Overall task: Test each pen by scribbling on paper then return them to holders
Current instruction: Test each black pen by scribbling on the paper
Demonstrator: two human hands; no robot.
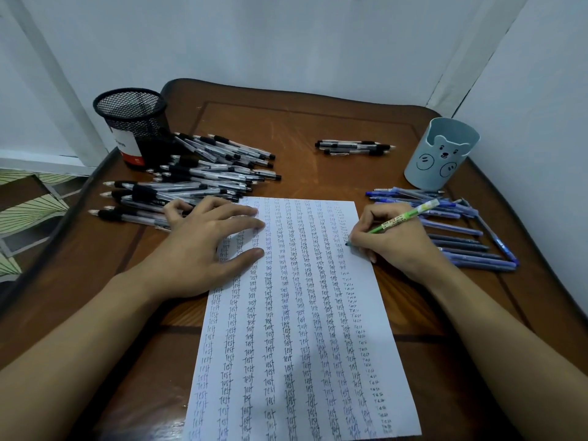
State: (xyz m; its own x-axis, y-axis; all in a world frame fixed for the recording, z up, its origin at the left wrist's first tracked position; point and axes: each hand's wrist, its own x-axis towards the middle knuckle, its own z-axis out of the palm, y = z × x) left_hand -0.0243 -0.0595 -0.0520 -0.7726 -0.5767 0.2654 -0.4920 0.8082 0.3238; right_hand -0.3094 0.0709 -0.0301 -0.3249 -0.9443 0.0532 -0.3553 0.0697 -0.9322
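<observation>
While the left hand (203,249) lies flat on paper (302,313), the right hand (394,246) grips a green pen (410,214), tip down-left.

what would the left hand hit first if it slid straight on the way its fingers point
The left hand lies flat with its fingers pointing across the paper. It would probably meet the right hand, which grips the green pen, first. Nothing else seems to lie on the sheet between them.
</observation>
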